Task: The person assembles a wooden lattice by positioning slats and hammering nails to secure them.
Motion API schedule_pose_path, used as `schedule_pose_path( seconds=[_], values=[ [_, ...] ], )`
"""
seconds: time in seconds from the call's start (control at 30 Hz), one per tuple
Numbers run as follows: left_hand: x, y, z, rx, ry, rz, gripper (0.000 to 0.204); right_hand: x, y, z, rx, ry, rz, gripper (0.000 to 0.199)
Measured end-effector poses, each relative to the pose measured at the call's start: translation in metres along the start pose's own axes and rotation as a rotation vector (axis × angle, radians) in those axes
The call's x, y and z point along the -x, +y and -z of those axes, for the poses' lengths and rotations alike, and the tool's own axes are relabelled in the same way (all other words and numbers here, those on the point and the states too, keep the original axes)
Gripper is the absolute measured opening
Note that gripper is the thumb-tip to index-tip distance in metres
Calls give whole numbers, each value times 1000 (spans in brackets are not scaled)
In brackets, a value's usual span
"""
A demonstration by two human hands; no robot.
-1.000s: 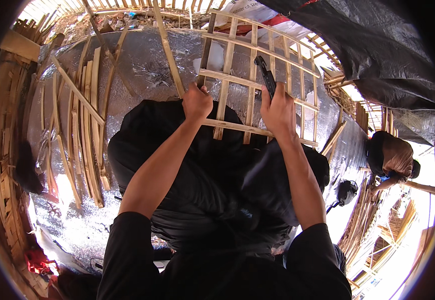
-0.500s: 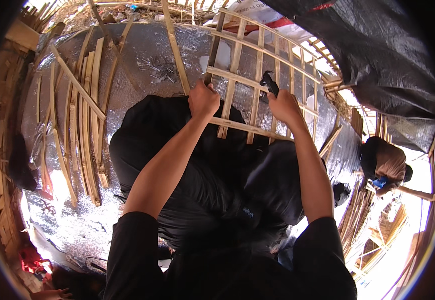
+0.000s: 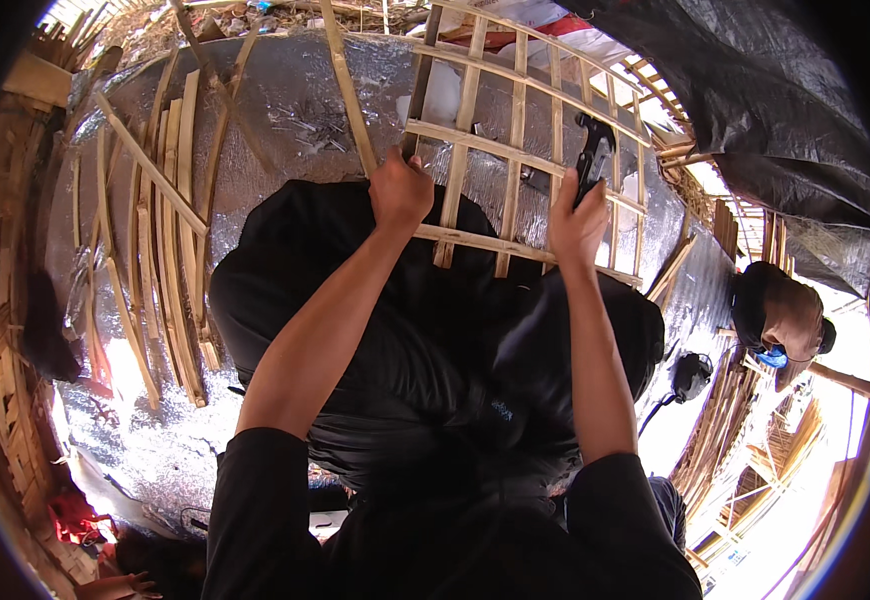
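- The left hand [image 3: 400, 190] is closed around a slat at the near left corner of the bamboo lattice frame [image 3: 515, 150], as it was a moment ago.
- The right hand [image 3: 577, 215] grips a dark hammer [image 3: 593, 155], now raised higher, its head up over the lattice's right side.
- The lattice rests over the person's dark-clad knees, on silver foil sheeting [image 3: 285, 110].
- Loose bamboo strips [image 3: 170, 230] lie to the left on the foil.
- Another person [image 3: 780, 315] crouches at the far right.
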State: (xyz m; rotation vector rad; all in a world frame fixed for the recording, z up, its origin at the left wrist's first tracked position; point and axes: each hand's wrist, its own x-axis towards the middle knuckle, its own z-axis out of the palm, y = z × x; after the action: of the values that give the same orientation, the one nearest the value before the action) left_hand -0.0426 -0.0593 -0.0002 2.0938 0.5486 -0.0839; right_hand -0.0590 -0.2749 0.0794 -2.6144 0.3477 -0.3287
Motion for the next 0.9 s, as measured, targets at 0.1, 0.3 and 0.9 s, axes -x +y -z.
schedule_pose_path(
  seconds=[0.1, 0.3, 0.9],
  values=[
    [2, 2, -8, 10, -36, -34, 24, 4, 40, -10, 249, -221, 88, 45],
    [2, 2, 0, -22, -6, -53, 24, 10, 21, -4, -29, -88, -57, 42],
    [3, -1, -7, -55, -3, -25, 30, -16, 29, 5, 232, -405, 17, 46]
  ],
)
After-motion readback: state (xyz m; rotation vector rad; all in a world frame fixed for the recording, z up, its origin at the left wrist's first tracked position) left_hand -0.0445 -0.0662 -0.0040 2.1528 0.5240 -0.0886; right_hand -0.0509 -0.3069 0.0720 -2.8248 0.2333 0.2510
